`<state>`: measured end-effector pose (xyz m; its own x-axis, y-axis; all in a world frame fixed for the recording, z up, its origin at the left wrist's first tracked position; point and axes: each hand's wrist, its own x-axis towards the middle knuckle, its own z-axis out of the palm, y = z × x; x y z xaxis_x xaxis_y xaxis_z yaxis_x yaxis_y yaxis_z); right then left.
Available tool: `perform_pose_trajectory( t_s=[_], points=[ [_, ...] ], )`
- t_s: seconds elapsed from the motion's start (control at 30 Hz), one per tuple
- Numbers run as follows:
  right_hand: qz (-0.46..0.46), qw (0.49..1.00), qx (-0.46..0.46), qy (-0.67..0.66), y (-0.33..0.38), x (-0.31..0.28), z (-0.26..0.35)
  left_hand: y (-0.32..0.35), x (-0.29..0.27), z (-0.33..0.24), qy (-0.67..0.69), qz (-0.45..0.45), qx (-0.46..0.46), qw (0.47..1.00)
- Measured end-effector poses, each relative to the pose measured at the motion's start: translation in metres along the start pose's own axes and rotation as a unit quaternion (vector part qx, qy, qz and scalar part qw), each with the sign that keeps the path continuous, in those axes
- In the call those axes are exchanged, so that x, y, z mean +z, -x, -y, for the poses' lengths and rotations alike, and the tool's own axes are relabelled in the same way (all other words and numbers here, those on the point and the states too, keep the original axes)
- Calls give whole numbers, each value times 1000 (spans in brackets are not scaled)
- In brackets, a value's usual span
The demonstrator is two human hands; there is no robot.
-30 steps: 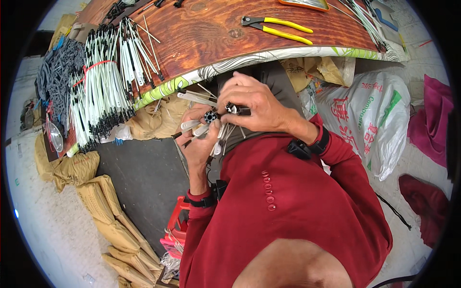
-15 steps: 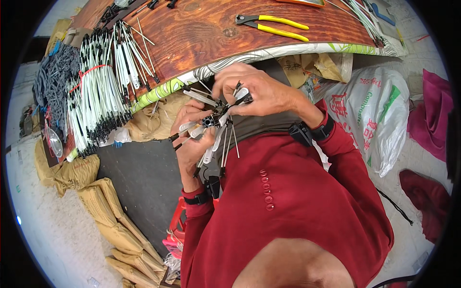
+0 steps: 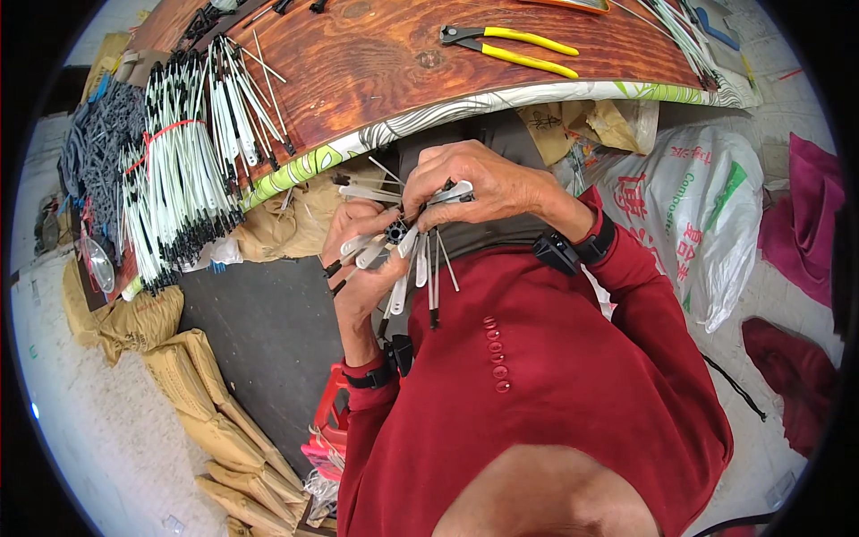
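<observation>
Over my lap, both hands work on a black notched hub (image 3: 395,233) with several white ribs (image 3: 421,259) spreading out from it, like part of an umbrella frame. My left hand (image 3: 362,259) is closed around the hub's left side, with flat white rib ends and black tips sticking out between the fingers. At the other side, my right hand (image 3: 474,179) pinches a rib with a flat white end (image 3: 456,191) close to the hub. Its fingertips hide the point where that rib meets the hub. Thin ribs hang below the hands, some black-tipped.
Yellow-handled end-cutting pliers (image 3: 514,49) lie on the wooden table (image 3: 376,63) ahead. A red-tied bundle of white ribs (image 3: 179,170) and a grey pile of parts (image 3: 98,152) fill its left end. Paper sacks (image 3: 215,412) lie left; a white plastic bag (image 3: 698,206) stands right.
The right hand, blurred before, has moved slightly down and is steadier, fingers curled near the hub. The hub has shifted a little to the right, and the hanging ribs have swung.
</observation>
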<state>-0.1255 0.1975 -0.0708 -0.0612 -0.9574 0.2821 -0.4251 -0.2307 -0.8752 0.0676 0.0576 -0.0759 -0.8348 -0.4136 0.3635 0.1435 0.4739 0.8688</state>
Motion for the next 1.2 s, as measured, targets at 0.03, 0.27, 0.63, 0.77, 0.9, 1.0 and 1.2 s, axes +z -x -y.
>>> perform_pose_trajectory(
  t_s=[0.03, 0.27, 0.63, 0.77, 0.9, 1.0, 1.2],
  points=[
    [0, 1000, 2, -7, 0, -1, 1, 2, -1, -2, 3, 6, -16, 1000],
    [19, 999, -7, -25, 1, -3, 0, 6, -2, -1, 4, 29, -34, 999],
    [48, 998, -35, -34, -3, -9, -3, -3, 8, -8, -62, 17, 18, 998],
    [40, 999, -32, -5, -3, -6, 0, -2, 6, -2, -71, 13, 23, 997],
    [1, 999, -47, 26, 3, 4, -2, -6, -1, -6, -46, 33, 16, 998],
    [-38, 998, -16, 40, 8, 10, -2, -7, -2, -5, -24, 34, 10, 999],
    [32, 999, 23, -19, 12, -7, 2, -10, 1, -8, -4, 65, 18, 998]
  ],
)
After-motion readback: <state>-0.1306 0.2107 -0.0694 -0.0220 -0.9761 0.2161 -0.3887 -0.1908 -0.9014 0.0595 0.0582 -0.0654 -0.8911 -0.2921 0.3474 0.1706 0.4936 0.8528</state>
